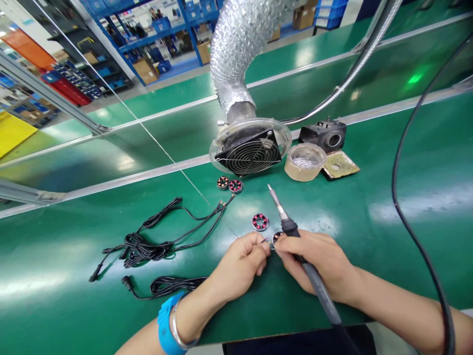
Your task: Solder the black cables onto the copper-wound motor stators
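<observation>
My left hand [240,264] is closed in a pinch on thin wire ends [264,240]; these seem to belong to the black cable [173,284] that runs beneath my wrist. In my right hand [325,264] is a soldering iron [290,228], its tip pointing up and away from me. The same hand's fingertips touch a small ring-shaped motor stator [276,238], partly hidden by them and close to the wire ends. Just beyond lies another stator [260,222] with red windings, flat on the green bench [207,323].
Two more stators [235,186] lie with cable ends below a fume extractor fan [251,155] on a foil duct [236,54]. Coiled black cables [142,248] lie at left. A tape roll [305,162], a sponge [340,164] and a black holder [325,134] stand at the back right.
</observation>
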Demonstrator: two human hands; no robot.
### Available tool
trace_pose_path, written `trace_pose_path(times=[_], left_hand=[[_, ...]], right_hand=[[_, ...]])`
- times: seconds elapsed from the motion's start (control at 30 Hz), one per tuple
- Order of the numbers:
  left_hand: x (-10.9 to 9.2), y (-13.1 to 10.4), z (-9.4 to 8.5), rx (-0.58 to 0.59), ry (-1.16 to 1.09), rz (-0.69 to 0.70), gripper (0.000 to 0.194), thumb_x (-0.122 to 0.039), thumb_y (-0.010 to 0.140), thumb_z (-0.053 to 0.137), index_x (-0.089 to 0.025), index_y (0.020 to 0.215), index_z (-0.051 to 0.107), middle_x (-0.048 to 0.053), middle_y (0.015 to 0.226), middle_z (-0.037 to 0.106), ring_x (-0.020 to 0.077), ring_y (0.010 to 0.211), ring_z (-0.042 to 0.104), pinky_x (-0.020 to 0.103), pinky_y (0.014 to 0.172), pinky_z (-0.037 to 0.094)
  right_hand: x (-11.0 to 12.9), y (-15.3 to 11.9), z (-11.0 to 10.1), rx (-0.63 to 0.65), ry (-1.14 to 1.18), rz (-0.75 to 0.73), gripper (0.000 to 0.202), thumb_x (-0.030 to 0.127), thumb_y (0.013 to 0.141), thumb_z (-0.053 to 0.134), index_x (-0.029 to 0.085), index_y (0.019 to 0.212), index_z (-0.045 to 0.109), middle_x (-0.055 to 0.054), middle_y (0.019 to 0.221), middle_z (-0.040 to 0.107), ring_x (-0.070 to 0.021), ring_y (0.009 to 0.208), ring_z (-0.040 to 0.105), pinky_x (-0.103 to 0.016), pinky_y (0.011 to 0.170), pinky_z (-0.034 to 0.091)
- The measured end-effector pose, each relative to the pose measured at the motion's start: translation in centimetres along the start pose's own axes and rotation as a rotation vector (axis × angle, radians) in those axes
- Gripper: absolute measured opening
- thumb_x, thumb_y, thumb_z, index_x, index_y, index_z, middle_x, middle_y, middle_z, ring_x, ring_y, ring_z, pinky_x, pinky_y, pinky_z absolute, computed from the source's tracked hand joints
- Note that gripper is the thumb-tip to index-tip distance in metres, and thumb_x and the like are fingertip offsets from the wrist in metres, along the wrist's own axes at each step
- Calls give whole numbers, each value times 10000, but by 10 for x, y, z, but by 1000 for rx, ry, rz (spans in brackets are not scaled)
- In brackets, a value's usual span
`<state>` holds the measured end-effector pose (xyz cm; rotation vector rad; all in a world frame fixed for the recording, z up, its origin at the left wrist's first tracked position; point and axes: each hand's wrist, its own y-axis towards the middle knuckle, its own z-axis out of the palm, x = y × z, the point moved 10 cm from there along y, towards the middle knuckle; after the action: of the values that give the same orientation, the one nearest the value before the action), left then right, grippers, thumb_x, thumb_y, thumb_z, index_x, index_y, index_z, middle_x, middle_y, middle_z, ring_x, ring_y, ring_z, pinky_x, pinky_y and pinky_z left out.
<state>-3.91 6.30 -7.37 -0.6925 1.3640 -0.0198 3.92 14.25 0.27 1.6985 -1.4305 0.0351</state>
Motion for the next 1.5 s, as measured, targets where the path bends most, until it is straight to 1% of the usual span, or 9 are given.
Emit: trace_pose_path(times=[0.13, 0.3, 0.5, 0.63, 0.77, 0.87, 0.93, 1.13, 1.5], left_hand=[[1, -2, -2, -44, 13, -14, 308, -408, 933, 483, -199, 721, 409, -90, 552, 341, 77, 494, 225, 227, 467, 183], [2, 0, -7, -86, 61, -5, 279, -372, 929, 482, -195, 725, 414, -90, 572, 312, 77, 514, 220, 215, 469, 202], [0, 3, -9, -123, 120, 1, 284, -376, 931, 460, -195, 718, 413, -84, 586, 309, 80, 525, 231, 215, 472, 214], [-1, 4, -9, -142, 147, 16, 298, -389, 932, 460, -200, 710, 397, -79, 590, 327, 85, 533, 246, 218, 480, 224], [0, 4, -10, -165, 173, 24, 307, -392, 936, 457, -200, 705, 395, -72, 595, 337, 88, 540, 260, 220, 492, 228], [0, 3, -12, -180, 181, 21, 307, -391, 940, 448, -201, 705, 396, -70, 596, 335, 90, 538, 259, 224, 494, 222], [1, 3, -12, -188, 188, 18, 301, -388, 939, 450, -202, 708, 400, -70, 594, 335, 92, 537, 258, 226, 496, 222], [1, 2, -12, -187, 200, 22, 301, -380, 938, 453, -205, 701, 393, -70, 593, 334, 97, 543, 262, 229, 503, 228], [-3, 1, -11, -177, 216, 24, 316, -388, 944, 445, -206, 694, 380, -68, 599, 336, 100, 551, 272, 230, 518, 244]], right_hand=[[-4, -1, 3, 35, 20, 42, 335, 81, 825, 600, 207, 1130, 541, -9, 864, 683, -135, 667, 618, -256, 625, 493], [-14, 1, 10, 68, 88, 82, 362, 39, 869, 533, 226, 1179, 527, -7, 943, 698, -124, 734, 656, -237, 685, 513], [-19, 8, 13, 175, 136, 82, 342, 89, 910, 545, 228, 1222, 530, -24, 1029, 715, -139, 831, 690, -239, 719, 536], [-11, 5, -5, 73, 109, 81, 361, 51, 886, 563, 225, 1202, 564, -17, 1027, 732, -138, 822, 705, -244, 738, 550], [-8, -11, -34, -123, 103, 168, 434, 28, 869, 569, 217, 1260, 575, -17, 983, 735, -132, 795, 704, -242, 739, 559], [-2, -21, -52, -221, 127, 198, 436, 77, 866, 548, 179, 1288, 583, -42, 891, 687, -145, 728, 656, -265, 639, 540], [1, -23, -59, -241, 156, 216, 377, 89, 851, 528, 163, 1206, 633, -40, 817, 646, -134, 647, 605, -259, 544, 499], [-1, -24, -60, -245, 212, 288, 253, 76, 804, 547, 178, 1012, 648, -5, 728, 625, -99, 556, 559, -225, 473, 450], [3, -16, -58, -231, 189, 282, 248, 94, 792, 526, 193, 980, 653, -29, 688, 655, -148, 541, 614, -262, 435, 474]])
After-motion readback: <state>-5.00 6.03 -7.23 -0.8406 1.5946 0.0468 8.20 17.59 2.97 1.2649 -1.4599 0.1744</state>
